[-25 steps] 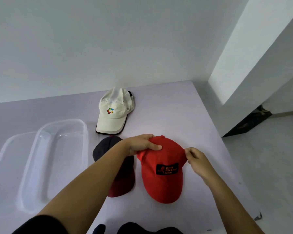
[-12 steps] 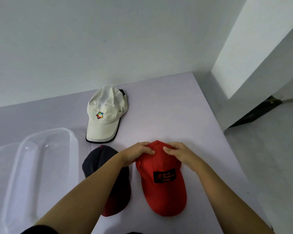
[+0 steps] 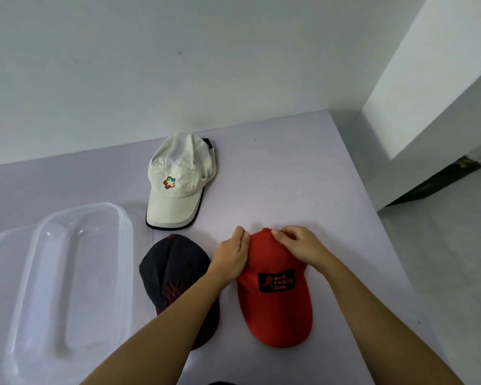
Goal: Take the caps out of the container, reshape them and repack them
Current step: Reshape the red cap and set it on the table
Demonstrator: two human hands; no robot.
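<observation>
The red cap, on the worktop, is pressed at the crown by the left hand and pinched by the right hand (close together); dents should be eased out evenly.

red cap, white cap matt cloth; container glossy clear plastic; table possibly smooth laminate.

Two bare forearms reaching forward from the lower edge, left hand back up, fingers straight and together against the side of a red fabric cap, right hand curled over its crown, thumb on top
</observation>
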